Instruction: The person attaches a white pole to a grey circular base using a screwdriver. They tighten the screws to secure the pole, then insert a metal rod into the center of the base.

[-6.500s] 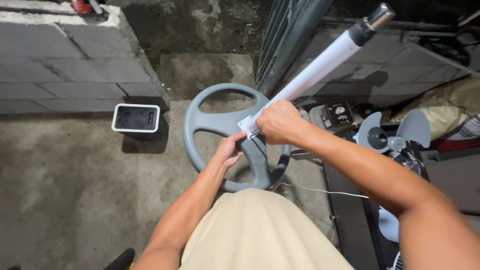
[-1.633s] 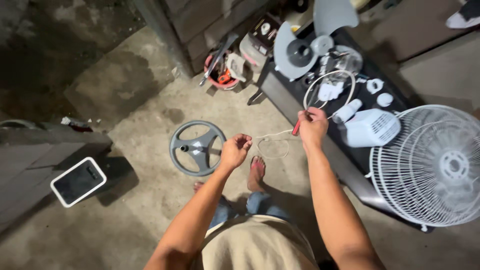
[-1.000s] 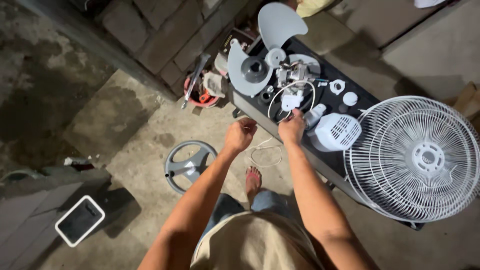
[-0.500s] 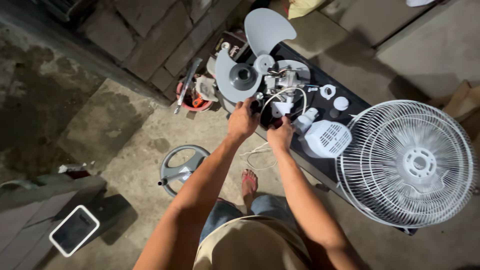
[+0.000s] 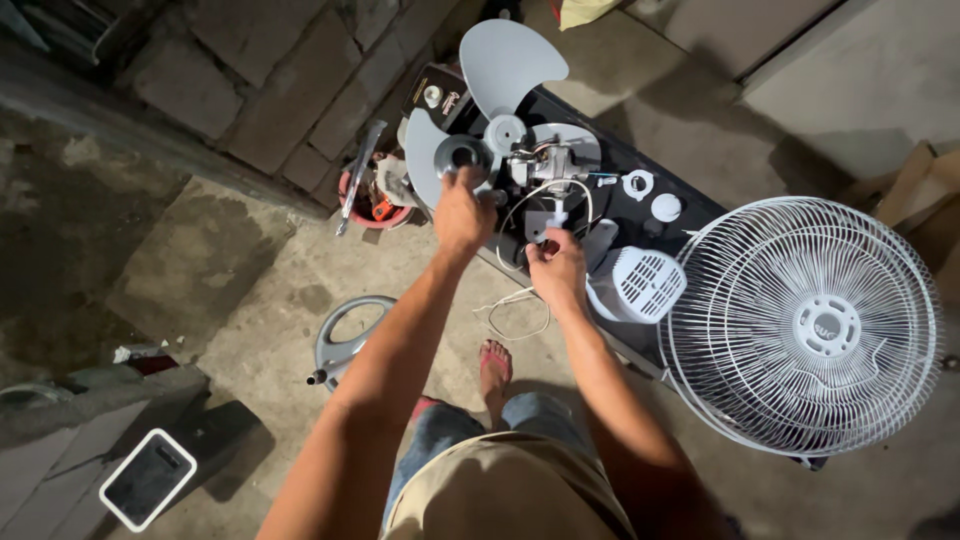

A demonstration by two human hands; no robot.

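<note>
The left hand [image 5: 462, 212] rests on the hub of the grey fan blade [image 5: 478, 95], fingers curled over the hub; whether it grips or merely presses cannot be told. The blade lies at the far end of the black desk [image 5: 690, 207], one paddle pointing away from the person, another towards the wall side.

The right hand [image 5: 556, 272] is closed narrowly, fingertips pinched at a small white part [image 5: 551, 214] where a loop of white cord [image 5: 520, 205] runs. What exactly sits between the fingers is too small to tell.

Just beyond the right hand, the fan motor [image 5: 556, 160] sits on the desk beside the blade hub. A white motor cover [image 5: 640, 284] with a slotted face lies just right of the right hand. Two small white caps [image 5: 651, 196] lie near the motor. The white wire grille [image 5: 803, 326] covers the near end of the desk, overhanging its edge.

On the concrete floor: the grey round fan base [image 5: 345, 336] with its short post, lying left of the person's sandalled foot [image 5: 493, 366]; a red bowl of tools [image 5: 372, 199] against the block wall; a white-rimmed black box [image 5: 146, 479] at lower left.
</note>
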